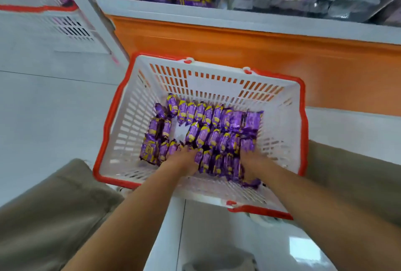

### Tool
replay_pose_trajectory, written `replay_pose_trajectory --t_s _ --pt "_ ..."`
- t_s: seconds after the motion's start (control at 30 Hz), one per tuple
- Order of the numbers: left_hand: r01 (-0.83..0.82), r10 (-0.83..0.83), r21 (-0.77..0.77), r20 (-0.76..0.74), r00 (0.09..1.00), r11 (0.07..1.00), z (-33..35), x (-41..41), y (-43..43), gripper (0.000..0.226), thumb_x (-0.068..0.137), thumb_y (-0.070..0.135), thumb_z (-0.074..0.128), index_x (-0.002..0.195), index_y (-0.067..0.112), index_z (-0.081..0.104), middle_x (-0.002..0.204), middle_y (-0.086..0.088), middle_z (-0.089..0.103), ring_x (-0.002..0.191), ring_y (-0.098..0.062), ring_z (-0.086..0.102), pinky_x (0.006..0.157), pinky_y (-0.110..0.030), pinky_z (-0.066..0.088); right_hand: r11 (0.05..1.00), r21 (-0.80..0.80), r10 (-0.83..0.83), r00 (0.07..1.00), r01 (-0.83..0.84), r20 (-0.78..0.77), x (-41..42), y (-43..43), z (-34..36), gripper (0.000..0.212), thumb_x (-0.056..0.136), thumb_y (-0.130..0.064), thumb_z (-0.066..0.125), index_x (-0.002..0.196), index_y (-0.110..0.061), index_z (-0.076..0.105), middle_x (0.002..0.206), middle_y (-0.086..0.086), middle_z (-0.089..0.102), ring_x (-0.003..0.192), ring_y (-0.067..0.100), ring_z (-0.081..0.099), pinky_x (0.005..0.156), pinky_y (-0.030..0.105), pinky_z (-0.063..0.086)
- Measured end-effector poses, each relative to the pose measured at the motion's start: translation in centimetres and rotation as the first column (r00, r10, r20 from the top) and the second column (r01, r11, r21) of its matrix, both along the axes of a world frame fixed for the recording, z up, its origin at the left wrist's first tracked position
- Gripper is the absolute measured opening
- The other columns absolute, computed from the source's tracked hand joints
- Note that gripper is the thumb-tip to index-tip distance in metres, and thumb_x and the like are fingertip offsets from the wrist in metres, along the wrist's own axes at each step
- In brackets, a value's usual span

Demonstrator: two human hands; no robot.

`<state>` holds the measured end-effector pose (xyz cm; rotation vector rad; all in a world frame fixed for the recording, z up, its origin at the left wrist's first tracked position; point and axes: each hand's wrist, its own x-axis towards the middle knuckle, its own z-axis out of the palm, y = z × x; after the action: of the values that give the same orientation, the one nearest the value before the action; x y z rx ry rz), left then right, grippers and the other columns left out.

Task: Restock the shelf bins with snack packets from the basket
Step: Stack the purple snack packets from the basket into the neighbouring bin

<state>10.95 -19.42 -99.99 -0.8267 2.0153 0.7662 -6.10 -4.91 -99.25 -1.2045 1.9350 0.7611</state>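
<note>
Tiled floor (43,108): basket (130,123) packets (204,138) point lengthwise shelfward; left hand (184,159), right hand (249,162) grips unclear.

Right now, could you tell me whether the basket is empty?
No, purple packets lie across the basket, with the left hand and right hand among them.

The basket (217,84) is open above; packets (217,134) crowd its floor between slatted sides.
</note>
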Motion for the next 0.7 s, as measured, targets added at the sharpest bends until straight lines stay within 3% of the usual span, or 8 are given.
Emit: replay_pose_trajectory --t_s 0.13,0.27,0.37,0.47,0.53,0.57,0.63,0.7 --pt "0.015 -0.015 0.018 0.014 1.000 1.000 -1.3 0.1 0.1 0.065 0.098 0.033 0.044 0.155 0.027 0.012 0.161 -0.014 0.003 0.145 -0.039 0.017 0.114 -0.055 0.025 0.998 -0.026 0.057 0.998 -0.057 0.017 -0.8 0.2 -0.7 0.076 0.081 -0.016 0.065 0.145 -0.008 0.024 0.124 0.013 0.058 0.115 0.031 0.053 0.081 0.034 0.046" --pt "-0.015 0.015 0.058 0.012 1.000 0.998 -1.2 0.4 -0.3 0.063 0.101 0.034 0.041 0.155 0.029 0.011 0.162 -0.012 0.000 0.147 -0.039 0.008 0.116 -0.055 0.020 0.992 -0.044 0.122 0.991 -0.120 0.059 -1.3 0.1 -0.8 0.049 0.081 -0.019 0.067 0.126 -0.011 0.048 0.113 0.012 0.063 0.105 0.030 0.057 0.074 0.033 0.045" --pt "-0.065 0.068 0.090 -0.031 0.997 0.994 -0.3 0.3 -0.5 0.060 0.102 0.031 0.042 0.155 0.027 0.015 0.161 -0.012 0.003 0.146 -0.038 0.014 0.116 -0.051 0.023 0.992 -0.092 0.097 0.991 -0.089 0.092 -1.6 -0.5 -0.2 0.037 0.083 -0.023 0.067 0.116 -0.011 0.056 0.114 0.011 0.062 0.105 0.029 0.059 0.072 0.030 0.042" --pt "-0.148 0.159 0.083 -0.132 0.978 0.985 0.8 0.1 -0.8 0.049 0.102 0.022 0.041 0.150 0.019 0.033 0.151 -0.018 0.029 0.124 -0.037 0.046 0.099 -0.043 0.042 0.978 -0.143 -0.114 0.962 0.153 0.246 -2.3 -2.0 0.9 0.030 0.084 -0.028 0.071 0.104 -0.011 0.055 0.105 0.009 0.058 0.095 0.025 0.057 0.068 0.026 0.036" --pt "-0.220 0.227 0.053 -0.219 0.949 0.974 1.8 -0.2 -0.9 0.041 0.102 0.021 0.042 0.143 0.013 0.044 0.140 -0.019 0.043 0.099 -0.033 0.057 0.081 -0.035 0.044 0.875 -0.178 -0.337 0.831 0.450 0.442 -2.8 -3.0 2.0 0.028 0.085 -0.031 0.073 0.087 -0.013 0.052 0.089 0.005 0.055 0.080 0.018 0.053 0.064 0.028 0.037" --pt "-0.284 0.297 0.087 -0.269 0.916 0.955 2.4 -0.5 -0.9 0.039 0.102 0.022 0.045 0.139 0.011 0.049 0.137 -0.017 0.049 0.092 -0.029 0.058 0.077 -0.031 0.043 0.789 -0.171 -0.426 0.726 0.590 0.539 -2.8 -3.6 2.7 0.026 0.086 -0.030 0.072 0.089 -0.010 0.054 0.087 0.005 0.055 0.081 0.017 0.055 0.067 0.028 0.040" --pt "-0.489 0.580 0.337 -0.273 0.767 0.805 3.1 -1.1 -0.7 0.041 0.099 0.027 0.053 0.135 0.008 0.053 0.132 -0.012 0.057 0.097 -0.024 0.061 0.082 -0.031 0.047 0.667 -0.129 -0.510 0.575 0.734 0.640 -2.4 -4.6 3.7 0.024 0.091 -0.023 0.065 0.103 -0.003 0.057 0.091 0.008 0.053 0.087 0.017 0.055 0.076 0.031 0.043" --pt "-0.603 0.795 0.573 -0.150 0.588 0.555 3.7 -1.7 -0.5 0.041 0.095 0.025 0.061 0.131 0.007 0.051 0.119 -0.011 0.062 0.094 -0.022 0.063 0.081 -0.031 0.050 0.649 -0.111 -0.496 0.529 0.753 0.689 -1.8 -5.3 4.0 0.012 0.092 -0.017 0.060 0.094 -0.005 0.056 0.087 0.008 0.049 0.078 0.019 0.049 0.069 0.031 0.040"
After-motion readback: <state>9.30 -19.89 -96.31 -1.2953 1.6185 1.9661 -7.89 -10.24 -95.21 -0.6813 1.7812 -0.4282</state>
